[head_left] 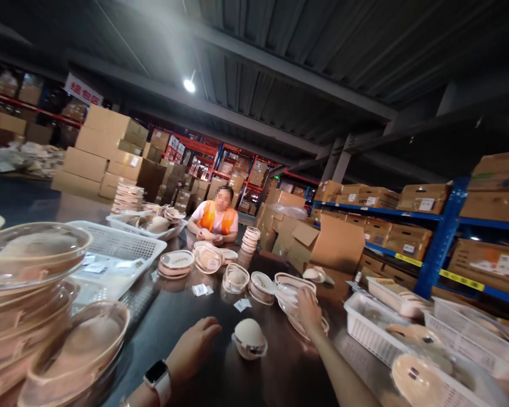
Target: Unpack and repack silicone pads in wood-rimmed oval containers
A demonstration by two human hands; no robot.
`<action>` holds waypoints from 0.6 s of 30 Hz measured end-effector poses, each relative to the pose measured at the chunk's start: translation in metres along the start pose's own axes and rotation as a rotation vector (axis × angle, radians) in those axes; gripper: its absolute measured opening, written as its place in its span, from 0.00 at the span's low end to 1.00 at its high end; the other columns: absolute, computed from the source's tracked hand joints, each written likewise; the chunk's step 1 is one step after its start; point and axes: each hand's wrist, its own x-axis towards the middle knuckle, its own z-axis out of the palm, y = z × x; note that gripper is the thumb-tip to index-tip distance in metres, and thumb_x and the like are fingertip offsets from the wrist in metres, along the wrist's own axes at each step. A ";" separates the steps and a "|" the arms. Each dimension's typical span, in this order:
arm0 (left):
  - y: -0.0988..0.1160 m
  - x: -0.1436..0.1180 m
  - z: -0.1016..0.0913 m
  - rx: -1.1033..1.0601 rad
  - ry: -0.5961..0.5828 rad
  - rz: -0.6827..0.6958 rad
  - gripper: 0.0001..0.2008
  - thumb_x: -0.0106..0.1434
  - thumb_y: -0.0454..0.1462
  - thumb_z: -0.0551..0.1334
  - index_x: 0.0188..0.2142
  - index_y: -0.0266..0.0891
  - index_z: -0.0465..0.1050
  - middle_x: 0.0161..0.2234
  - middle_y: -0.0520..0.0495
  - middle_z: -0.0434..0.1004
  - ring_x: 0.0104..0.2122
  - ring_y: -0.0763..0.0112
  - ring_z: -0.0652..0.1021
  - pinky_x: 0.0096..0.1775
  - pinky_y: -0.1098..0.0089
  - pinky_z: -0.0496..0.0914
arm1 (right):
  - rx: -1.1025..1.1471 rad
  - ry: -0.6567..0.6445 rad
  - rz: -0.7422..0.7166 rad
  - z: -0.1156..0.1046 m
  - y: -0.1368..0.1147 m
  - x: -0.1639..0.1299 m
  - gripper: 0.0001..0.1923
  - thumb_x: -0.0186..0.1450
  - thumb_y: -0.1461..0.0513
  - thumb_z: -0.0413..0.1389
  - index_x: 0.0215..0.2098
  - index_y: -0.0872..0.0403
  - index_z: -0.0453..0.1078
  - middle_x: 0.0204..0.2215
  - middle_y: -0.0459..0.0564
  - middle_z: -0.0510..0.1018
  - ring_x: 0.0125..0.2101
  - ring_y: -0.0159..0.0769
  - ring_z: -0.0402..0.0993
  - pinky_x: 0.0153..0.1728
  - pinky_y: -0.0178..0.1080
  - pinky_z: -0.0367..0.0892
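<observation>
Both hands' (195, 347) fingertips partly hidden, blurred.

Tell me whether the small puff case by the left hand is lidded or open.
Open: the case shows a bare domed puff, no lid over it.

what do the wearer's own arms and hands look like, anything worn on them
Both forearms are bare, with no sleeves and no gloves in view. The left hand has a smartwatch at the wrist, with a dark square face and a pale strap. The right hand shows no watch, ring or band.
</observation>
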 end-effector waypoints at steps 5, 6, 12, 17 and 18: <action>-0.002 0.000 0.002 0.253 0.450 0.135 0.35 0.53 0.27 0.64 0.59 0.48 0.61 0.60 0.37 0.64 0.60 0.45 0.66 0.58 0.39 0.60 | 0.076 -0.013 -0.229 -0.001 -0.082 -0.028 0.15 0.66 0.66 0.47 0.44 0.47 0.73 0.48 0.51 0.76 0.53 0.44 0.70 0.53 0.45 0.69; -0.003 0.000 0.001 0.279 0.551 0.165 0.33 0.54 0.28 0.64 0.58 0.48 0.61 0.61 0.36 0.62 0.61 0.43 0.64 0.58 0.35 0.58 | 0.112 -0.023 -0.321 -0.003 -0.099 -0.039 0.15 0.67 0.64 0.47 0.45 0.45 0.73 0.48 0.48 0.77 0.52 0.42 0.71 0.52 0.43 0.70; -0.009 0.004 -0.009 0.151 0.767 0.193 0.24 0.59 0.25 0.55 0.55 0.40 0.64 0.51 0.37 0.69 0.52 0.57 0.73 0.49 0.56 0.74 | 0.699 0.239 -0.446 -0.001 -0.145 -0.088 0.15 0.70 0.55 0.49 0.49 0.52 0.71 0.47 0.56 0.77 0.49 0.45 0.73 0.50 0.46 0.70; -0.007 0.002 -0.005 0.011 0.785 0.225 0.26 0.58 0.31 0.61 0.57 0.38 0.62 0.49 0.37 0.72 0.48 0.57 0.76 0.46 0.61 0.77 | 1.378 -0.175 0.326 0.046 -0.126 -0.113 0.36 0.55 0.34 0.54 0.45 0.53 0.74 0.42 0.58 0.80 0.40 0.51 0.77 0.37 0.48 0.74; -0.007 0.001 -0.002 -0.004 0.768 0.255 0.28 0.58 0.32 0.62 0.57 0.39 0.61 0.49 0.37 0.72 0.48 0.56 0.77 0.46 0.62 0.77 | 1.506 -0.308 0.357 0.053 -0.124 -0.119 0.36 0.53 0.33 0.55 0.42 0.53 0.75 0.38 0.58 0.80 0.37 0.52 0.78 0.34 0.49 0.74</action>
